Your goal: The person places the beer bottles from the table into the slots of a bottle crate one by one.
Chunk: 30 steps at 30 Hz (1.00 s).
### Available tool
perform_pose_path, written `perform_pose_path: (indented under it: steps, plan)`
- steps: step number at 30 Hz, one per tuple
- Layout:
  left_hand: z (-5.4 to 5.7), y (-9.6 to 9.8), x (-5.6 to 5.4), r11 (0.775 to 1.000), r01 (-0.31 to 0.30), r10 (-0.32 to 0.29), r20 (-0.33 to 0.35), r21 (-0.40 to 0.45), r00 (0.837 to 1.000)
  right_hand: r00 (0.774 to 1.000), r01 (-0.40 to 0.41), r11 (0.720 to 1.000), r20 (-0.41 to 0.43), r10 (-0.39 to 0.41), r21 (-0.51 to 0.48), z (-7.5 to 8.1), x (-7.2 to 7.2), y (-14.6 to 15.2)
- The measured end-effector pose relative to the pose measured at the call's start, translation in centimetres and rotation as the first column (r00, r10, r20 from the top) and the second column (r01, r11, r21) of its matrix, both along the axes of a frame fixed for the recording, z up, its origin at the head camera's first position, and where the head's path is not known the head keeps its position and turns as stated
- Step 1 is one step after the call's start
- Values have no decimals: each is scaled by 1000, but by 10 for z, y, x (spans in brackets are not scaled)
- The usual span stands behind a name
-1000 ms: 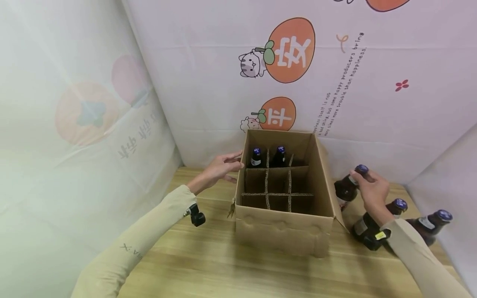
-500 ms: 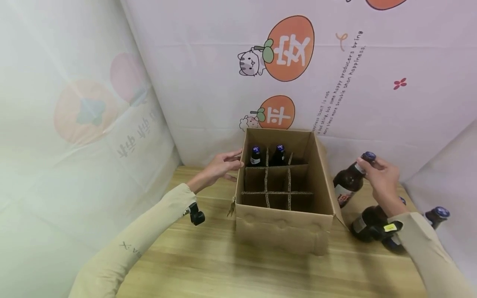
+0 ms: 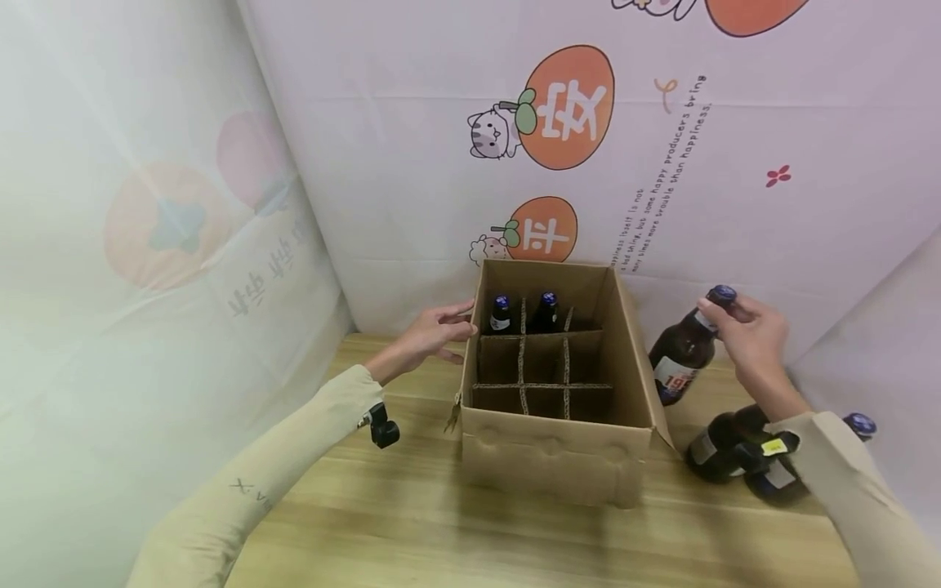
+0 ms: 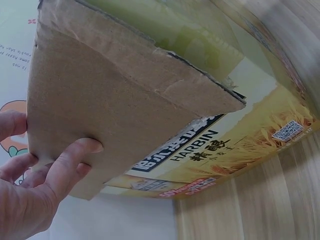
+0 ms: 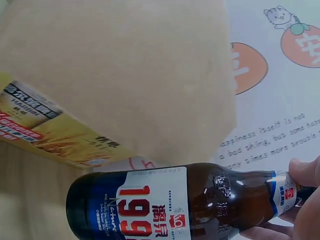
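My right hand grips a brown beer bottle by its neck, just below the blue cap. The bottle leans, base toward the right side of an open cardboard box. Its white and blue label shows in the right wrist view. My left hand touches the box's left side; in the left wrist view its fingers rest against a folded-down brown flap. Inside the box, a cardboard divider forms several cells. Two capped bottles, one at the back left and one beside it, occupy back-row cells.
Two more brown bottles, a nearer one and another, stand on the wooden table right of the box, partly hidden by my right forearm. A printed white cloth hangs close behind the box.
My right hand has lifted the bottle and tilted it, so its label now shows beside the box. My left hand has stayed at the box's side.
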<state>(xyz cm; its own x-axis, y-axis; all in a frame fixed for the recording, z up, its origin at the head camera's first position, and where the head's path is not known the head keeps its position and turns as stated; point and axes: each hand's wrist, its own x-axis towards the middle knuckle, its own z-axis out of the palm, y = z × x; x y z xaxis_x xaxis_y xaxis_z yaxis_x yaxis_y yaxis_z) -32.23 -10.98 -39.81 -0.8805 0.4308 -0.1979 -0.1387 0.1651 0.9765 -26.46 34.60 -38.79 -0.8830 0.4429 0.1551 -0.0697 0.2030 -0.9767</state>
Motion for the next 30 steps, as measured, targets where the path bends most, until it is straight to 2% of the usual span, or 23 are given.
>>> perform_pose_path:
  steps: [5,9,16,22,26,30]
  plan:
    - [-1,2,0,1000,1,-1,-1,4,1000,999,33,995,5,-34,94,19,-1,2]
    - [-2,1,0,1000,7,-7,-7,8,1000,999,54,992,0,-54,110,39,-1,-2]
    - [-3,0,-1,1000,10,-9,-13,15,1000,997,-36,999,-70,38,26,70,5,-13]
    - [-5,0,1,1000,6,-6,-11,14,1000,987,-81,996,-137,84,30,90,6,-23]
    - [-5,0,3,1000,2,-2,2,9,1000,989,-58,987,-128,77,148,106,7,-33]
    - [-4,1,2,1000,-2,2,-5,9,1000,983,-23,970,-173,67,243,122,8,-47]
